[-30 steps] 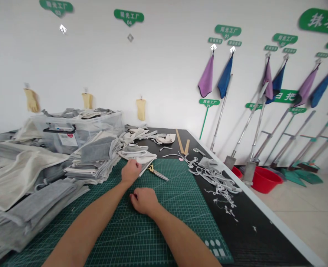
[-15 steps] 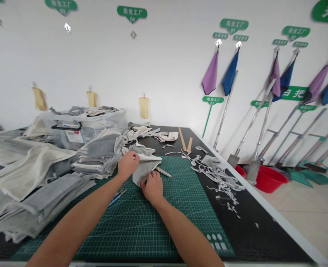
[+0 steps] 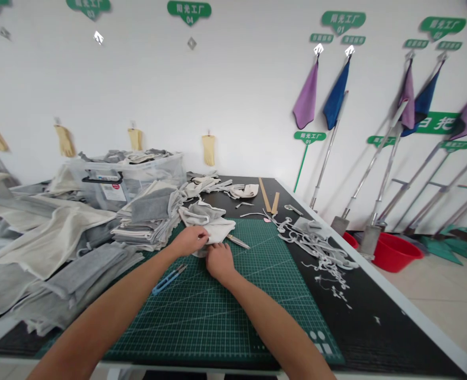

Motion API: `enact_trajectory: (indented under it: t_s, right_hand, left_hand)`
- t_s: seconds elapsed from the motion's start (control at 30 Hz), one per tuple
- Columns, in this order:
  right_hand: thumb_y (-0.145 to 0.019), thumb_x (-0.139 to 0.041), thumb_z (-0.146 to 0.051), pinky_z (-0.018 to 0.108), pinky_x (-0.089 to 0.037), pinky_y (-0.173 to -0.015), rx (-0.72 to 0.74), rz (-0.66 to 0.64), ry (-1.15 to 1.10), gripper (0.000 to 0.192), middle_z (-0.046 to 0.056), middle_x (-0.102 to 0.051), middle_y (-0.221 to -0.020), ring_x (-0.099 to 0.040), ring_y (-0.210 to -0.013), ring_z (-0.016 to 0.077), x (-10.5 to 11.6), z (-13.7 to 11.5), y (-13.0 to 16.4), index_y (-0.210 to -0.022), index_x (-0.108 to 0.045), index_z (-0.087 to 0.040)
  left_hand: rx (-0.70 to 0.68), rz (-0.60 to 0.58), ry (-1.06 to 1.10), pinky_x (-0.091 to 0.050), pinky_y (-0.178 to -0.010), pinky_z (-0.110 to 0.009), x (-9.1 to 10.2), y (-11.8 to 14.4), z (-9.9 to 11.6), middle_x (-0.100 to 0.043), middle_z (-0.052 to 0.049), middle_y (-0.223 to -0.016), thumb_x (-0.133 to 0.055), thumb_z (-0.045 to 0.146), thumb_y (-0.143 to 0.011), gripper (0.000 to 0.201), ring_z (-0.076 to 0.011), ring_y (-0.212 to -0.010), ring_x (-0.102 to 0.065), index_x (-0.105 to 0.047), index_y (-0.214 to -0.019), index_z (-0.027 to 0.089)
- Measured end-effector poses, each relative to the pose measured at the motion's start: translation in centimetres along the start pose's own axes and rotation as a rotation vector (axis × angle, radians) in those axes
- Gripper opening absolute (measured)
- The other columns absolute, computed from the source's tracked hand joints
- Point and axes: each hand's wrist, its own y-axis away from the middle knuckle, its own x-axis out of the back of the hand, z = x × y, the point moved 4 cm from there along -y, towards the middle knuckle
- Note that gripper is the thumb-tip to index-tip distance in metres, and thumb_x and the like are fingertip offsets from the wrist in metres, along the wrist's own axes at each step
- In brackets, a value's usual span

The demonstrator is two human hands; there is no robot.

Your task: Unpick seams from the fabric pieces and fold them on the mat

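Note:
A grey and cream cloth piece lies crumpled at the far part of the green cutting mat. My left hand pinches its near left edge, the fingers closed. Close beside it, my right hand has its fingertips bent down on the cloth's near edge, which is partly hidden under both hands. Scissors lie just right of the cloth, handles covered by it. Blue thread snips rest on the mat, to the right of my left forearm.
Folded grey and cream cloths are stacked on the left, before a clear plastic box of cloths. Grey trimmings and wooden strips lie on the black table. Mops and a red basin stand right.
The cloth's grey flap, raised between my hands before, is now folded down and mostly hidden. My left hand has come lower and closer to the right. The view has shifted slightly.

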Motion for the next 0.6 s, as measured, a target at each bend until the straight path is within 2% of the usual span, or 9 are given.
enact_trajectory:
  t_s: [0.07, 0.17, 0.23, 0.3, 0.4, 0.47, 0.53, 0.6]
  right_hand:
    - [-0.086, -0.043, -0.013, 0.039, -0.029, -0.098, -0.02, 0.015, -0.026, 0.023, 0.014, -0.065, -0.101, -0.055, -0.103, 0.0246, 0.2, 0.4, -0.7, -0.099, -0.062, -0.012]
    - [-0.091, -0.034, -0.014, 0.035, -0.037, -0.085, -0.112, 0.068, -0.082, 0.026, 0.016, -0.065, -0.094, -0.059, -0.091, 0.0244, 1.4, 2.1, -2.4, -0.101, -0.058, -0.01]
    - [-0.095, -0.026, -0.019, 0.033, -0.04, -0.075, -0.178, 0.12, -0.132, 0.031, 0.016, -0.065, -0.092, -0.06, -0.084, 0.0243, 2.8, 3.4, -4.0, -0.106, -0.053, -0.009]
    - [-0.097, -0.024, -0.023, 0.031, -0.04, -0.074, -0.197, 0.175, -0.188, 0.031, 0.014, -0.064, -0.095, -0.06, -0.085, 0.0233, 4.2, 4.5, -5.7, -0.109, -0.05, -0.011]
    - [-0.097, -0.029, -0.026, 0.028, -0.04, -0.075, -0.175, 0.247, -0.279, 0.027, 0.011, -0.063, -0.097, -0.06, -0.089, 0.0207, 6.0, 5.1, -8.1, -0.107, -0.051, -0.014]
    - [-0.096, -0.031, -0.026, 0.027, -0.04, -0.077, -0.15, 0.3, -0.341, 0.025, 0.008, -0.063, -0.095, -0.059, -0.089, 0.0189, 7.0, 4.9, -9.4, -0.103, -0.052, -0.016]
    - [-0.095, -0.033, -0.027, 0.026, -0.041, -0.076, -0.125, 0.359, -0.401, 0.023, 0.006, -0.063, -0.091, -0.058, -0.086, 0.0178, 8.0, 4.4, -10.5, -0.099, -0.054, -0.017]
    - [-0.095, -0.031, -0.027, 0.027, -0.042, -0.075, -0.111, 0.429, -0.458, 0.025, 0.006, -0.062, -0.087, -0.057, -0.083, 0.0173, 9.2, 3.8, -11.7, -0.095, -0.053, -0.017]
  left_hand:
    - [-0.02, -0.004, 0.021, -0.046, -0.084, -0.026, 0.0, 0.0, -0.5, -0.071, -0.002, -0.093, -0.052, 0.033, -0.08, 0.022, -0.0164, -0.09, -0.063, -0.07, -0.088, 0.023]
    - [0.03, 0.063, 0.034, -0.043, -0.094, -0.032, 0.2, -0.1, -2.3, -0.068, -0.007, -0.107, -0.04, 0.032, -0.087, 0.033, -0.0196, -0.103, -0.06, -0.067, -0.101, 0.019]
    - [0.067, 0.09, 0.043, -0.041, -0.099, -0.036, 0.0, 0.0, -3.5, -0.066, -0.008, -0.114, -0.04, 0.029, -0.085, 0.035, -0.0214, -0.109, -0.058, -0.063, -0.109, 0.018]
    - [0.083, 0.097, 0.058, -0.038, -0.103, -0.038, -0.5, 0.0, -4.2, -0.061, -0.009, -0.123, -0.046, 0.029, -0.081, 0.041, -0.0225, -0.117, -0.053, -0.057, -0.119, 0.017]
    - [0.099, 0.116, 0.077, -0.032, -0.108, -0.04, -1.4, -0.4, -4.3, -0.043, -0.014, -0.142, -0.058, 0.037, -0.076, 0.068, -0.0254, -0.131, -0.04, -0.038, -0.137, 0.013]
    - [0.132, 0.148, 0.082, -0.03, -0.11, -0.042, -1.9, -1.1, -4.1, -0.034, -0.018, -0.147, -0.06, 0.043, -0.076, 0.081, -0.0277, -0.135, -0.034, -0.027, -0.141, 0.009]
    - [0.177, 0.171, 0.084, -0.032, -0.108, -0.043, -2.3, -2.0, -3.9, -0.035, -0.02, -0.146, -0.057, 0.045, -0.078, 0.08, -0.029, -0.134, -0.035, -0.025, -0.142, 0.008]
    - [0.214, 0.166, 0.086, -0.038, -0.103, -0.04, -2.5, -2.8, -3.5, -0.044, -0.019, -0.14, -0.057, 0.044, -0.079, 0.074, -0.0286, -0.127, -0.045, -0.031, -0.139, 0.01]
